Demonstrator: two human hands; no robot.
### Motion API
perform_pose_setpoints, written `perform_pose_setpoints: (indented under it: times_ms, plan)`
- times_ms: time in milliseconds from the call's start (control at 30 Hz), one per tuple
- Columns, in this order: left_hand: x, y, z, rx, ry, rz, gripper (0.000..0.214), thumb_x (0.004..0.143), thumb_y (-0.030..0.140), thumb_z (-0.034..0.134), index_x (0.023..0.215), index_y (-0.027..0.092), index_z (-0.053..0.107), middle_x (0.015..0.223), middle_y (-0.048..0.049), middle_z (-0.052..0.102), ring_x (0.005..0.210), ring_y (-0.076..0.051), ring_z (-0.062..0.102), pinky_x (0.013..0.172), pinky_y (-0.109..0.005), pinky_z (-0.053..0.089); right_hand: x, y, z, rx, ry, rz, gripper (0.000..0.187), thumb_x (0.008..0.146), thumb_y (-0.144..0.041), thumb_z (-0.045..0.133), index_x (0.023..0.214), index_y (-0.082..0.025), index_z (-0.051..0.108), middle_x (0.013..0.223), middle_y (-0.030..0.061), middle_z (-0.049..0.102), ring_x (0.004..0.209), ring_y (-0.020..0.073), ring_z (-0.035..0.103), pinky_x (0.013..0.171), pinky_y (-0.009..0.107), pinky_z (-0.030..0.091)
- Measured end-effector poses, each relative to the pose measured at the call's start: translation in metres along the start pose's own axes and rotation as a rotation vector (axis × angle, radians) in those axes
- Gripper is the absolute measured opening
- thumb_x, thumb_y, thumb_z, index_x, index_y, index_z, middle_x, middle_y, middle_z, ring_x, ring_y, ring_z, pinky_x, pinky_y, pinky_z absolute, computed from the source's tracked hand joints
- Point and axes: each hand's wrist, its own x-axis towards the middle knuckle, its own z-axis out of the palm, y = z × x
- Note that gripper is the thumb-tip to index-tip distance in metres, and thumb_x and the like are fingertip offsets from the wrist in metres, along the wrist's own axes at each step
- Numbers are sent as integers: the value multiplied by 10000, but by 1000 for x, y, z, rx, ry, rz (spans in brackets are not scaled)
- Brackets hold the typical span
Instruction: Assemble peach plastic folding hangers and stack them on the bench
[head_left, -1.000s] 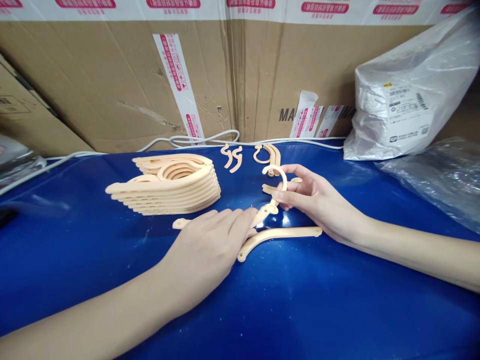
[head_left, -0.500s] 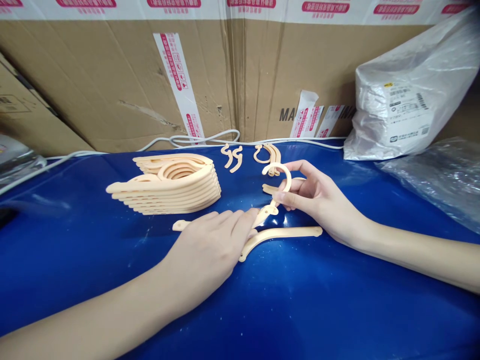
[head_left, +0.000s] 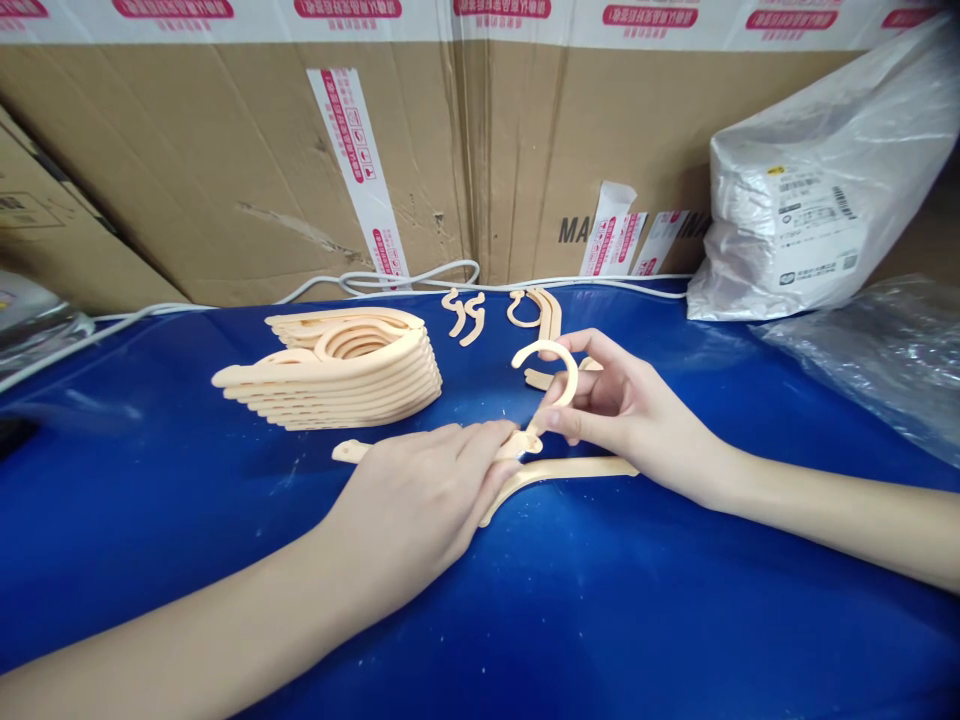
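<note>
My left hand (head_left: 424, 485) is closed over a cream plastic hanger arm (head_left: 351, 452), whose ends stick out on both sides of the fingers. Between thumb and fingers, my right hand (head_left: 626, 400) pinches a curved hanger hook (head_left: 571, 368). The hook's lower end meets the right end of the held arm; whether they are joined I cannot tell. A second hanger arm (head_left: 570, 468) lies on the blue table just below, partly covered by both hands. To the left rises a neat stack of folded cream hangers (head_left: 352, 390).
Small curved pieces (head_left: 472, 318) lie at the back, beside more hooks and strips (head_left: 550, 312). Behind the blue table (head_left: 570, 620) stand cardboard boxes (head_left: 225, 150), with a white cable (head_left: 420, 275) along their foot. A white plastic parcel (head_left: 810, 200) and clear film (head_left: 877, 340) are at right.
Both hands have shifted slightly: the hook and the held arm have come a little left and down, and the hook end now sits closer to my left fingertips.
</note>
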Motion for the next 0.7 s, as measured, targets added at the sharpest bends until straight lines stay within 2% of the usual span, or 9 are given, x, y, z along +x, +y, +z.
perform_pose_setpoints:
  times_ms: [100, 200, 300, 367, 433, 533, 700]
  plan:
    - [2, 4, -8, -167, -137, -137, 252, 1014, 259, 354, 1039, 173, 589, 871, -15, 703, 702, -183, 674, 550, -284, 449, -3, 2, -1, -131, -62, -85, 437, 854, -292, 671, 1202, -227, 414, 800, -21, 668, 704, 148, 634, 631, 296, 494]
    - [4, 5, -16, -437, -254, -366, 199, 999, 315, 402, 984, 229, 580, 781, 42, 657, 642, -139, 625, 543, -241, 416, -6, 1, -5, -524, -93, -285, 344, 847, -377, 688, 1103, -204, 537, 794, -14, 638, 722, 146, 599, 658, 299, 467]
    - [7, 2, -20, -787, -264, -549, 177, 970, 371, 462, 948, 230, 568, 733, 59, 623, 624, -110, 593, 550, -204, 430, -9, -1, -6, -918, -186, -507, 336, 833, -495, 670, 947, -181, 635, 861, 37, 632, 831, 185, 583, 723, 328, 444]
    - [10, -1, -21, -992, -269, -625, 196, 952, 382, 486, 910, 210, 570, 707, 54, 603, 595, -97, 573, 514, -177, 430, -10, -2, -5, -1059, -260, -612, 283, 907, -449, 588, 969, -184, 662, 925, 63, 629, 887, 194, 570, 773, 338, 434]
    - [13, -3, -21, -1124, -291, -688, 214, 940, 372, 499, 868, 187, 577, 700, 44, 591, 576, -87, 554, 476, -155, 420, -9, -1, -3, -1132, -294, -690, 242, 976, -342, 491, 955, -174, 665, 932, 70, 624, 854, 176, 552, 779, 326, 425]
    - [16, -6, -21, -1244, -313, -768, 227, 916, 362, 536, 835, 157, 592, 724, 23, 607, 604, -85, 564, 481, -138, 436, -8, 1, 0, -1140, -304, -774, 254, 1002, -250, 424, 913, -135, 632, 889, 69, 622, 798, 162, 524, 746, 300, 424]
    - [16, -8, -22, -1371, -284, -829, 250, 874, 382, 613, 803, 142, 614, 739, 13, 631, 651, -87, 586, 537, -137, 480, -8, 2, -3, -947, -376, -684, 216, 1006, -186, 373, 994, -119, 578, 880, 70, 608, 802, 158, 532, 755, 288, 444]
